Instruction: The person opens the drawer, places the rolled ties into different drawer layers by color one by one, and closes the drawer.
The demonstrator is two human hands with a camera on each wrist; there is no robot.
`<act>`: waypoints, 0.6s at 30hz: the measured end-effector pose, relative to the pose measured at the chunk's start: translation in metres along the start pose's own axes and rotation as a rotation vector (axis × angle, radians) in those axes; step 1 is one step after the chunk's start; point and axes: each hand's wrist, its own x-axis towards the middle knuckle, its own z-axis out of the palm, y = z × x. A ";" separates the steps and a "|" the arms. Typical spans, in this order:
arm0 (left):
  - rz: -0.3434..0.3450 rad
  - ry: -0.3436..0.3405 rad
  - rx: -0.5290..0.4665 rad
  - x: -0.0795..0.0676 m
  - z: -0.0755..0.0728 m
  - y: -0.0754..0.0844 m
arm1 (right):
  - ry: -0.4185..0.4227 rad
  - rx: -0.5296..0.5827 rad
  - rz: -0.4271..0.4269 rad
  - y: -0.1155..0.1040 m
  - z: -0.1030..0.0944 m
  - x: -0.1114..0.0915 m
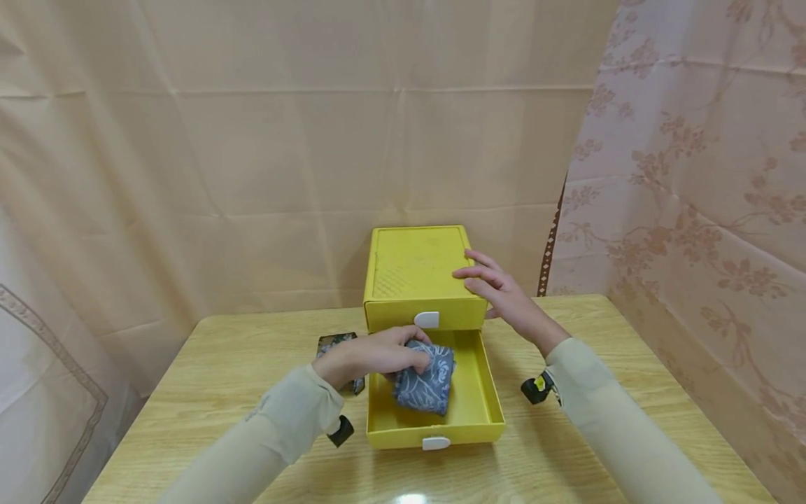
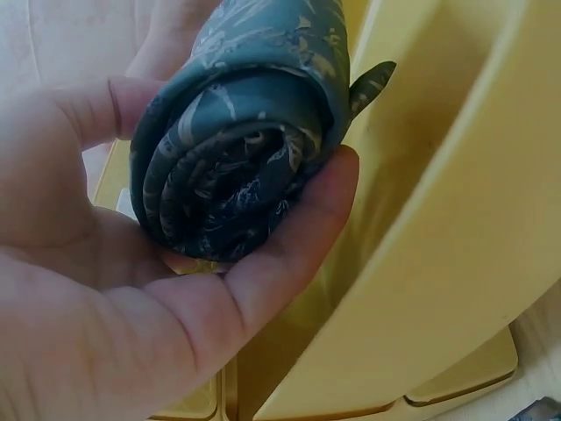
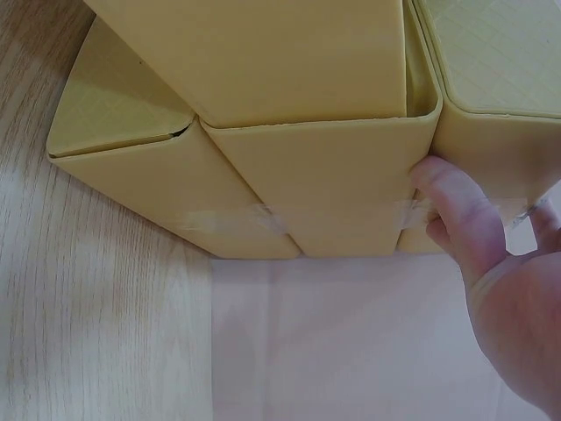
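Observation:
My left hand (image 1: 378,352) grips a blue-grey rolled cloth (image 1: 428,388) with a white leafy print, over the pulled-out lower drawer (image 1: 474,392) of a yellow drawer unit (image 1: 418,262). In the left wrist view, thumb and fingers curl round the roll (image 2: 237,167), whose spiral end faces the camera. My right hand (image 1: 508,302) rests at the top right edge of the unit, fingers spread over its lid. The right wrist view shows a fingertip (image 3: 434,175) against the unit's side wall (image 3: 324,184). The upper drawer (image 1: 397,316) is closed.
On the wooden table (image 1: 252,392), left of the drawer, lies a dark patterned item (image 1: 334,341), partly hidden by the left hand and wrist. A beige curtain (image 1: 283,154) hangs close behind the unit; a floral curtain (image 1: 705,182) hangs on the right.

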 end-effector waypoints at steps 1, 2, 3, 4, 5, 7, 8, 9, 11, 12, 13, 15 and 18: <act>-0.001 -0.001 -0.003 0.001 0.001 -0.001 | -0.001 0.000 0.000 0.000 0.000 0.000; -0.003 -0.001 -0.004 0.001 0.002 -0.001 | 0.000 -0.002 0.000 0.000 0.000 0.000; -0.008 -0.001 -0.004 0.002 0.002 -0.001 | -0.001 0.001 0.000 0.000 0.000 0.000; -0.011 -0.002 -0.002 0.002 0.004 -0.002 | -0.002 0.002 0.001 0.001 0.000 0.000; -0.016 -0.002 -0.002 0.002 0.004 -0.002 | -0.001 0.000 0.003 0.001 0.000 0.000; -0.029 -0.002 0.003 0.003 0.006 -0.003 | 0.000 -0.002 0.003 0.001 0.000 0.000; -0.035 0.000 0.006 0.003 0.007 -0.003 | -0.001 -0.002 0.003 0.000 0.000 0.000; -0.036 0.000 0.003 0.004 0.007 -0.003 | -0.001 -0.001 0.002 0.000 0.000 0.000; -0.036 0.001 -0.005 0.004 0.007 -0.003 | -0.001 0.000 0.001 0.000 0.000 0.000; -0.033 0.000 -0.008 0.004 0.007 -0.003 | -0.003 0.002 -0.001 0.000 0.000 0.000; -0.030 -0.001 -0.012 0.005 0.007 -0.003 | -0.003 0.006 -0.002 0.000 0.000 0.000; -0.022 -0.003 -0.021 0.004 0.007 -0.003 | -0.005 0.012 -0.004 0.000 0.000 0.000; -0.022 -0.004 -0.030 0.003 0.006 -0.002 | -0.004 0.011 -0.004 0.000 0.000 0.000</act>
